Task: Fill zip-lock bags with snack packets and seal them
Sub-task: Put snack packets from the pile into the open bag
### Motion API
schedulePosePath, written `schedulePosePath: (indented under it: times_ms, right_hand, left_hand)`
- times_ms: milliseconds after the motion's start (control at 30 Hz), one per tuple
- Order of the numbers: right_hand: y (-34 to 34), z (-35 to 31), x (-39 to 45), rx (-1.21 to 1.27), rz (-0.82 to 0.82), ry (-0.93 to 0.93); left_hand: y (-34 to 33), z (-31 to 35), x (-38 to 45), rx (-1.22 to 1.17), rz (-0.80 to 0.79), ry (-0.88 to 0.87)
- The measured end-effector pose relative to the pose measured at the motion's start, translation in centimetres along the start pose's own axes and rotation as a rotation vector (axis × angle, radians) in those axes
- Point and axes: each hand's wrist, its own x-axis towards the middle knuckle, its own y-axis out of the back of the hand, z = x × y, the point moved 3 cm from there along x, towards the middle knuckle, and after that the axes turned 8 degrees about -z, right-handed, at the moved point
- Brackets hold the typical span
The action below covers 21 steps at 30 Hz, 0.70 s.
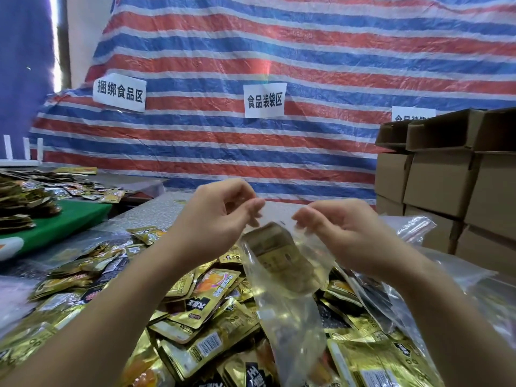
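Above glossy gold packets (195, 325), both hands pinch clear crinkly bag (287, 297).

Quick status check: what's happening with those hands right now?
Both hands pinch clear zip-lock bag top. Packets inside, unsealed. Gold snack packet pile beneath, nothing blocking.

Glossy gold foil snack packets (212, 325) crinkle beneath my wrists; the clear thin plastic zip-lock bag (290, 308) looks smooth and shiny. Far right, matt brown cardboard boxes (441, 180); behind, a wrinkled woven-plastic striped tarpaulin (279, 46).

Packets (208, 317) heaped on the table (156, 209) — boxes (441, 180) stacked behind, right.
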Motion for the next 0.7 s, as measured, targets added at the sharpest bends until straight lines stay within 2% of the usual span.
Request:
schedulePosePath:
  times_ms: [167, 267, 400, 467, 567, 700]
  right_hand:
    - [0.3, -1.2, -0.3, -0.122, 0.092, 0.194]
    - [0.4, -2.3, -0.3, -0.224, 0.261, 0.375]
    - [1.3, -3.0, -0.7, -0.24, 0.464, 0.413]
    - [1.5, -3.1, -1.0, -0.225, 0.492, 0.407]
    - [1.4, -3.1, -0.9, -0.198, 0.439, 0.4]
    - [1.3, -3.2, -0.9, -0.149, 0.44, 0.381]
  left_hand:
    - [0.9, 0.5, 0.1, -0.098, 0.194, 0.015]
    - [1.1, 1.3, 0.0, -0.115, 0.234, 0.002]
    - [1.3, 2.4, 0.0, -0.145, 0.242, -0.02]
    - [1.2, 2.7, 0.0, -0.203, 0.2, 0.003]
    - [0.8, 2.7, 0.0, -0.236, 0.128, 0.028]
    - [0.9, 2.7, -0.1, -0.232, 0.176, -0.009]
